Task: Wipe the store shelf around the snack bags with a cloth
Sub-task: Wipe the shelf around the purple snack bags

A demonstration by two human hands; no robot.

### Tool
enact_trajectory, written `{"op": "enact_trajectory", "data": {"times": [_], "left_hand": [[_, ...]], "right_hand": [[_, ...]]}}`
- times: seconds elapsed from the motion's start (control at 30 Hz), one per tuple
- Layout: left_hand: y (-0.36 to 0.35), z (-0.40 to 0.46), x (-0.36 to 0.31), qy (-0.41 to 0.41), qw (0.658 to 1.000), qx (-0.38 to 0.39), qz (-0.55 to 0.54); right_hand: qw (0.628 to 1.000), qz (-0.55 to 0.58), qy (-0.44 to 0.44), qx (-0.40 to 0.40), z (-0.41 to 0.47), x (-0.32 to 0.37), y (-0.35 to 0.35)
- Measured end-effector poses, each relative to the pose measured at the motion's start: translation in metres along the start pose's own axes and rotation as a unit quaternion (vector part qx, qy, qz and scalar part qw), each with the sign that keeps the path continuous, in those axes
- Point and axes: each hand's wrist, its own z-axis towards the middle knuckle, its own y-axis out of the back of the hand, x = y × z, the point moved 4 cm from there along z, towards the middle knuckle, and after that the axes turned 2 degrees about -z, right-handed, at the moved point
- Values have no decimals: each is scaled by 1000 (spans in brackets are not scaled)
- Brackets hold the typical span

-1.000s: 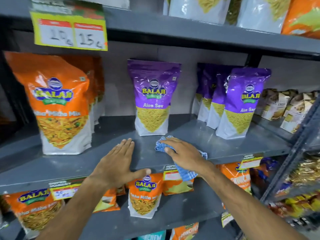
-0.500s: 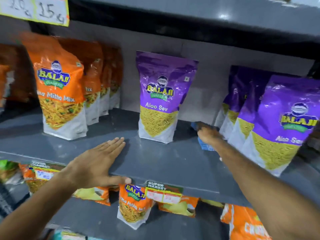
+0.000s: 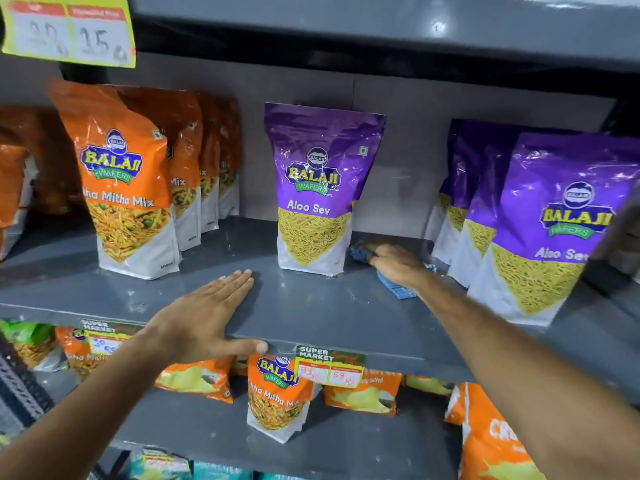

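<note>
Grey metal store shelf [image 3: 311, 306] carries a crumpled blue cloth [image 3: 398, 289], pressed flat under the right hand [image 3: 394, 263] just right of the lone purple Aloo Sev bag [image 3: 317, 188]. Nearer its front, the left hand [image 3: 204, 320] lies spread, thumb over the shelf's edge.

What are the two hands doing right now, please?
Left hand: open, flat on the shelf edge.
Right hand: pressing the blue cloth on the shelf.
</note>
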Motion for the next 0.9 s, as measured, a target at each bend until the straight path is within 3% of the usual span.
{"op": "enact_trajectory", "data": {"times": [0.47,0.6,0.7,0.77,0.83,0.9], "left_hand": [[7,-8,-6,-14,1000,25,-1],[6,-8,-5,-17,999,27,-3],[7,-7,-7,-21,999,29,-3],[7,-7,-7,-21,999,24,-7],[7,-7,-7,-22,1000,17,-6],[7,-6,-6,-21,1000,15,-3]], "right_hand": [[997,-27,77,2,-159,80,-21],[995,64,66,43,-203,82,-19],[989,128,42,-59,-218,62,7],[986,64,23,-155,-211,36,29],[985,-21,-15,-173,-199,13,41],[987,-67,-59,-135,-186,-5,38]]}}
